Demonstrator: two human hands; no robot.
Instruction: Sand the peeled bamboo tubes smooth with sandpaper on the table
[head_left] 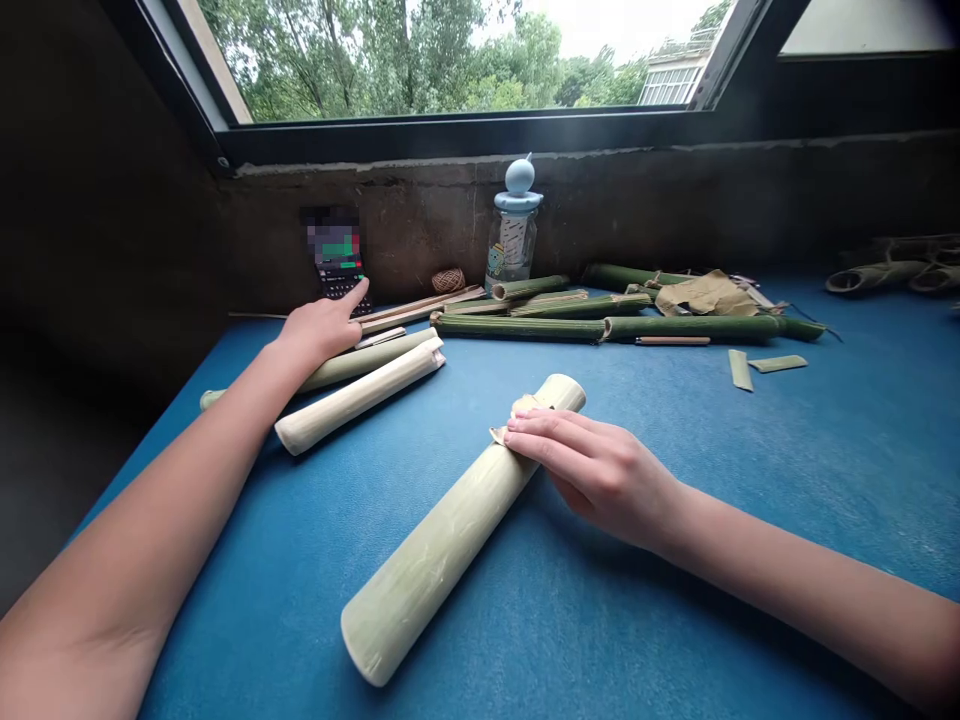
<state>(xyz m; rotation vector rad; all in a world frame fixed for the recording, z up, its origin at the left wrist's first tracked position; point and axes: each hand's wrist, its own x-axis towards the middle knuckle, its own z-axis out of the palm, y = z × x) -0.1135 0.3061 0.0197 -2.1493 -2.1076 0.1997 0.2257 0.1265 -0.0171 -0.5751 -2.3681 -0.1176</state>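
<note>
My left hand (319, 328) reaches to the back left with its index finger stretched out at the screen of a dark phone (341, 268) leaning on the wall. The hand holds nothing, its other fingers partly hidden. A pale, peeled bamboo section (427, 565) lies slanted on the table in front of me. Near its far end my right hand (600, 465) presses down, fingers together over a curled tan piece of sandpaper (498, 436) that wraps the bamboo. Its thumb is mostly hidden. Left of this lies a pale split bamboo piece (360, 395), with a greener bamboo length (360, 360) behind.
Along the back of the blue table (675, 600) lie several green bamboo lengths (525, 328), a twine ball (448, 280), a pencil (673, 341) and a brown sheet (709, 294). A bottle with a blue lid (514, 235) stands by the wall. Two bamboo strips (740, 370) lie right.
</note>
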